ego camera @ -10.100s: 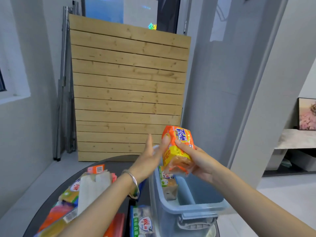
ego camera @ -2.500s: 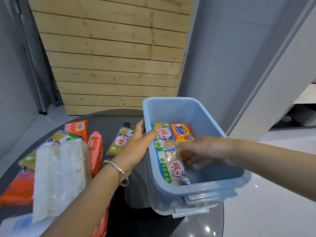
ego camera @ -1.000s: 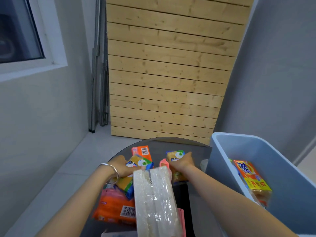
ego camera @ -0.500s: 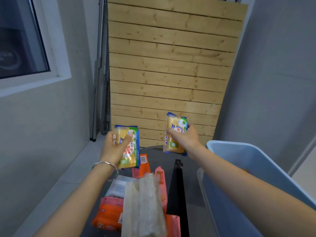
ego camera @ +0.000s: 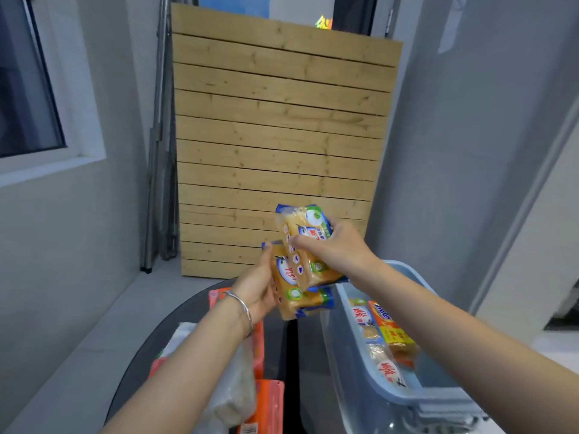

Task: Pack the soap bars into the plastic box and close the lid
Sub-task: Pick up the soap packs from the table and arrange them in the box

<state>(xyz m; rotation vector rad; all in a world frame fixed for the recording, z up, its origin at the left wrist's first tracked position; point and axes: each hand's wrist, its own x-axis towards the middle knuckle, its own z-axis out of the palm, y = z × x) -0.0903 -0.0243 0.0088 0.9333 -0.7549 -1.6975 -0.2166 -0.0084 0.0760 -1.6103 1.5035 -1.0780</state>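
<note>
Soap packs (ego camera: 308, 242) have converged beside the plastic box (ego camera: 391, 394), left hand (ego camera: 257, 291) and right hand (ego camera: 336, 250) each gripping one. Slick overlap: we fear one slipping outside.

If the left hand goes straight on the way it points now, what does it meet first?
Likely the upper soap pack, held by the right hand; it overlaps the lower soap pack that the left hand grips. Depth is unclear.

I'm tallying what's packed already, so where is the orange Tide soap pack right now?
Head view, lower right: the orange Tide soap pack lies inside the blue plastic box, just right of a white-labelled soap pack.
</note>
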